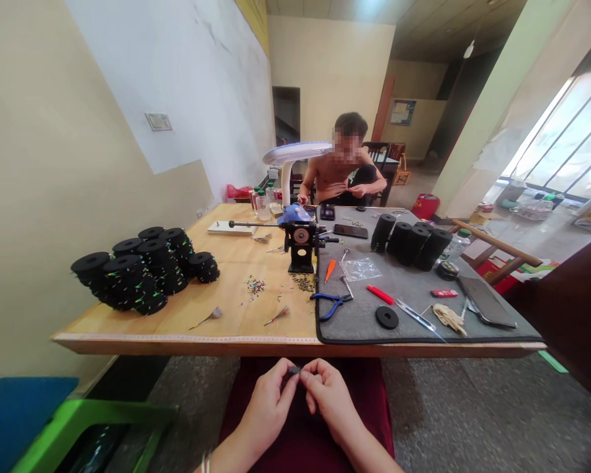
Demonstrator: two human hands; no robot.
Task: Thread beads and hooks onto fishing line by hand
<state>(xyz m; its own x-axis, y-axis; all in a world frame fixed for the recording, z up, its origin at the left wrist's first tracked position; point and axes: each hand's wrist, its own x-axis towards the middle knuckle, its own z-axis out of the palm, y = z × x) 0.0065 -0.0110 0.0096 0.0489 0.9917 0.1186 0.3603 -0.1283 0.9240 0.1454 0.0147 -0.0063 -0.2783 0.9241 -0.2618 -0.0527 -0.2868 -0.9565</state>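
Observation:
My left hand [268,397] and my right hand [328,394] meet below the near edge of the wooden table [177,328], over my lap. Both pinch one tiny dark piece [294,370] between thumb and fingertips; it is too small to name. The fingers of both hands are curled closed. On the table just beyond lie small feathered bits [278,316] and a scatter of coloured beads [255,285]. A black hand-crank winder [301,244] stands at the table's middle.
Stacks of black spools [138,269] sit at the left, more black spools [414,243] on the grey mat [364,322]. Blue pliers [331,303], a red tool [380,294], scissors [416,316] and a phone [485,301] lie on the mat. Another person [347,167] sits at the far end behind a lamp [293,157].

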